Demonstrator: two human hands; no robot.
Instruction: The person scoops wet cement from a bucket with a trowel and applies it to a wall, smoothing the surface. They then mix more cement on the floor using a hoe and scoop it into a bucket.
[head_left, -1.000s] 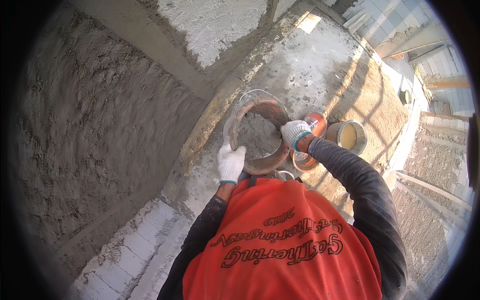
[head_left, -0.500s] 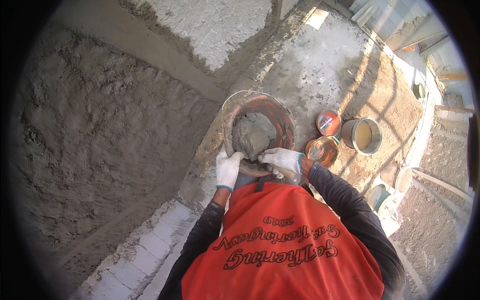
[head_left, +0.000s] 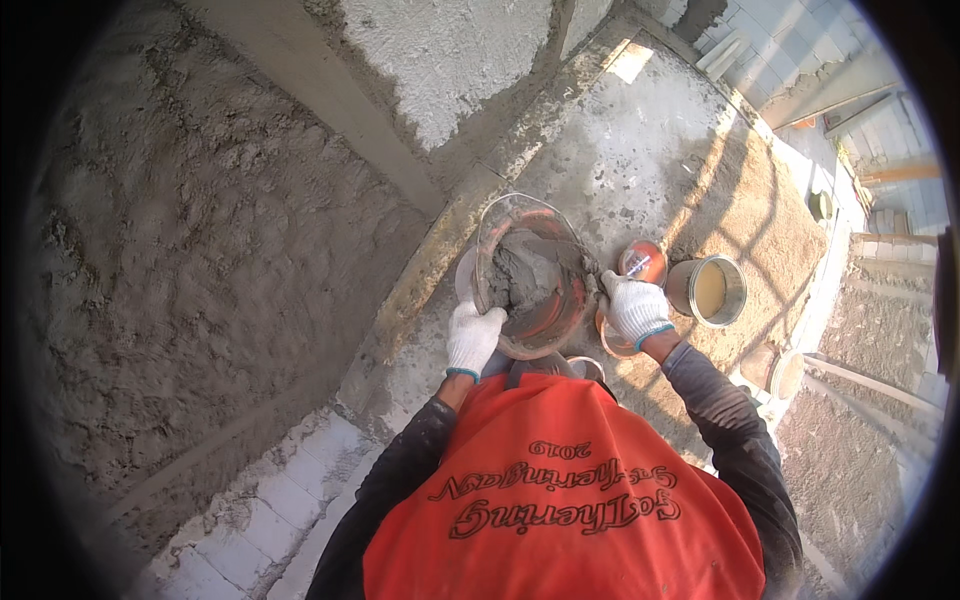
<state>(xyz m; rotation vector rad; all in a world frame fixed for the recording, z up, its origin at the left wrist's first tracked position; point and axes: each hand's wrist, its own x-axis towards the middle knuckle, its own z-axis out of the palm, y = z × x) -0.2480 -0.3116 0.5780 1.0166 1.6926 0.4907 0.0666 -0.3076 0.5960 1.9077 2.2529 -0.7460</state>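
Observation:
A worn bucket (head_left: pixel 545 338), reddish inside, stands in front of me, with wet grey mortar (head_left: pixel 530 270) in it. Its thin wire handle arches over the far rim. My left hand (head_left: pixel 473 337), in a white knitted glove, grips the bucket's near left rim, the thumb on top and the other fingers hidden. Just off the right side of the bucket is my right hand (head_left: pixel 636 306), gloved too, with its fingers curled. Something small and dark shows at its fingertips, but I cannot make out what it holds. Below that hand, an orange container (head_left: pixel 613 338) is partly covered.
Right of the bucket stand an orange-red bowl (head_left: pixel 643 262) and a metal pail (head_left: pixel 708 291) of cloudy liquid. Sand (head_left: pixel 765 215) is heaped behind them on the concrete. Rough wet plaster (head_left: pixel 200 260) spreads at the left, beside white blocks (head_left: pixel 270 510). More buckets (head_left: pixel 785 373) stand farther right.
My right hand has moved from the near rim to the bucket's right side. The bucket has turned and tilted, showing more of its lower inner wall. My left hand stays at the rim.

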